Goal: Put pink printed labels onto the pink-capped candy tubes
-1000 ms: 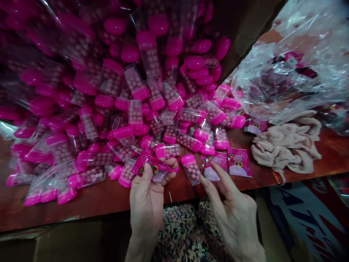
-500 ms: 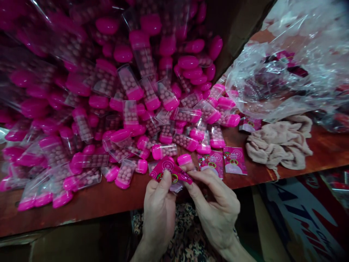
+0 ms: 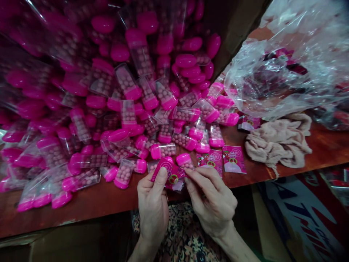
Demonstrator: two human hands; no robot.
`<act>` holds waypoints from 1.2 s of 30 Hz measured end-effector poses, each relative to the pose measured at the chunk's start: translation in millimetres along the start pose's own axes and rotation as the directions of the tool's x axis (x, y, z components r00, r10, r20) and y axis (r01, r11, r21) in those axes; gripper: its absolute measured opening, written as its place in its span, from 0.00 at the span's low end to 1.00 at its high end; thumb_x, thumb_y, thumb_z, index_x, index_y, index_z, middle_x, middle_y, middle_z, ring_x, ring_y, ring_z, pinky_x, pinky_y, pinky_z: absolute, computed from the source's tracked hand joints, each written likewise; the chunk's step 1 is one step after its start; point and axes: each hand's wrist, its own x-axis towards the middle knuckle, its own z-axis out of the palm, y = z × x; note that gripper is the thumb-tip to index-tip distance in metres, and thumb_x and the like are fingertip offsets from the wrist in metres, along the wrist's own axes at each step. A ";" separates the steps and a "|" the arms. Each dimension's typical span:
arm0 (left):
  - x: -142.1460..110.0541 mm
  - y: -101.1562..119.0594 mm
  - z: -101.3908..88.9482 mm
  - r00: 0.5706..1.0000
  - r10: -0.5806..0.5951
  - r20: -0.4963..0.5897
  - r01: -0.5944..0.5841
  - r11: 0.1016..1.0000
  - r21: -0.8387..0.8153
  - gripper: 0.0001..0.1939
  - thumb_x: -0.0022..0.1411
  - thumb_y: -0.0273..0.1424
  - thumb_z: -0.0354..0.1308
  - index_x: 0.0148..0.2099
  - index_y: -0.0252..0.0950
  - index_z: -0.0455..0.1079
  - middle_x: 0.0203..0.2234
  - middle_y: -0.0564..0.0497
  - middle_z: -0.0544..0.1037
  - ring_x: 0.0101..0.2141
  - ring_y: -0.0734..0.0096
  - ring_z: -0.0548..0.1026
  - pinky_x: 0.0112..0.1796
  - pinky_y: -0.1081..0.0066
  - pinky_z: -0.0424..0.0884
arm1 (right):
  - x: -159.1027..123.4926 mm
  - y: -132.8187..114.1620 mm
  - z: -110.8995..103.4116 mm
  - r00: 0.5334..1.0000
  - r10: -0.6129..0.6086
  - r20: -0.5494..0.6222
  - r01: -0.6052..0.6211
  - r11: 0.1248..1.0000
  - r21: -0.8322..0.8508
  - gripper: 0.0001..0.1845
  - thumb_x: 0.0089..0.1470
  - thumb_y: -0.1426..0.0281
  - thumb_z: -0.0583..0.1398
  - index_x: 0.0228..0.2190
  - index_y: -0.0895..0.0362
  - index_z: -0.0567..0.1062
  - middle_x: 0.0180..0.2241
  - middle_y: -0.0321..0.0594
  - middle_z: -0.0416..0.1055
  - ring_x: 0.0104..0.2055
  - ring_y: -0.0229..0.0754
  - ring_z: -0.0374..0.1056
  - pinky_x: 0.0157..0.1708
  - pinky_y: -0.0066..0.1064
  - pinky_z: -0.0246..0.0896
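Note:
Between my hands is a pink printed card [image 3: 167, 168] with swirls and a small green ring on it. My left hand [image 3: 153, 205] grips it at its left part, thumb on top. The fingertips of my right hand [image 3: 214, 202] are pinched together at the card's right edge, and what exactly lies between them is hard to see. Just beyond the card lies a small clear container with a pink cap [image 3: 184, 159], filled with pale pink balls. Matching printed cards [image 3: 234, 159] lie on the table to the right of it.
A large heap of pink-capped containers [image 3: 128, 112] covers the left and back of the brown table [image 3: 114, 203]. At the right are a crumpled beige cloth [image 3: 279, 140] and a clear plastic bag [image 3: 261, 83] with pink packets inside. A printed box [image 3: 302, 214] stands below the table edge.
The card was bent between both hands with its right part raised; now it lies flatter and tilted. My left hand has shifted slightly left, and my right hand slightly down.

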 end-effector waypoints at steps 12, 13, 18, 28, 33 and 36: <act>-2.9 -1.0 -0.4 0.996 0.042 -0.073 -0.042 0.999 0.005 0.05 0.49 0.32 0.66 0.28 0.35 0.79 0.23 0.51 0.80 0.25 0.76 0.74 0.32 0.76 0.72 | -5.3 -4.0 -2.4 0.999 0.035 0.022 -0.036 0.999 0.027 0.14 0.54 0.81 0.56 0.39 0.57 0.75 0.33 0.41 0.75 0.35 0.39 0.73 0.35 0.30 0.72; -3.2 -1.2 -0.1 0.997 0.043 -0.068 -0.043 0.999 -0.005 0.05 0.49 0.32 0.65 0.28 0.36 0.79 0.22 0.52 0.80 0.25 0.76 0.74 0.32 0.76 0.72 | -4.6 -4.2 -2.8 0.999 0.045 0.022 -0.046 0.998 0.038 0.14 0.54 0.81 0.56 0.39 0.57 0.76 0.33 0.41 0.74 0.34 0.39 0.72 0.35 0.30 0.72; -4.1 -2.6 0.5 1.000 0.003 -0.007 -0.004 1.000 -0.023 0.05 0.52 0.32 0.63 0.28 0.36 0.79 0.20 0.53 0.77 0.23 0.76 0.72 0.32 0.73 0.72 | -3.3 -2.5 -2.9 0.993 0.117 0.023 -0.118 0.992 0.040 0.13 0.54 0.80 0.57 0.39 0.56 0.76 0.33 0.40 0.74 0.34 0.38 0.72 0.36 0.31 0.72; -3.3 -1.6 -2.2 0.994 0.046 -0.096 -0.047 0.999 -0.008 0.05 0.51 0.31 0.64 0.26 0.35 0.77 0.21 0.53 0.78 0.22 0.77 0.72 0.30 0.76 0.71 | -2.1 0.1 -6.3 0.986 0.167 -0.025 -0.167 0.985 -0.029 0.12 0.54 0.80 0.57 0.39 0.56 0.75 0.32 0.39 0.72 0.34 0.37 0.70 0.36 0.30 0.70; 2.8 8.2 -9.5 0.948 0.213 -0.235 -0.220 0.976 -0.002 0.04 0.52 0.29 0.63 0.27 0.36 0.76 0.20 0.56 0.77 0.22 0.80 0.73 0.32 0.79 0.70 | -1.8 10.0 -12.0 0.959 0.236 -0.157 -0.249 0.966 -0.069 0.12 0.54 0.77 0.59 0.40 0.54 0.75 0.32 0.38 0.71 0.34 0.39 0.69 0.36 0.32 0.68; 4.8 10.0 -9.2 0.972 0.160 -0.169 -0.169 0.985 -0.043 0.05 0.53 0.29 0.63 0.26 0.36 0.76 0.21 0.55 0.77 0.24 0.79 0.74 0.35 0.76 0.71 | -4.3 11.0 -9.0 0.982 0.188 -0.037 -0.191 0.970 -0.147 0.13 0.54 0.72 0.60 0.43 0.56 0.72 0.34 0.41 0.69 0.35 0.42 0.67 0.35 0.36 0.68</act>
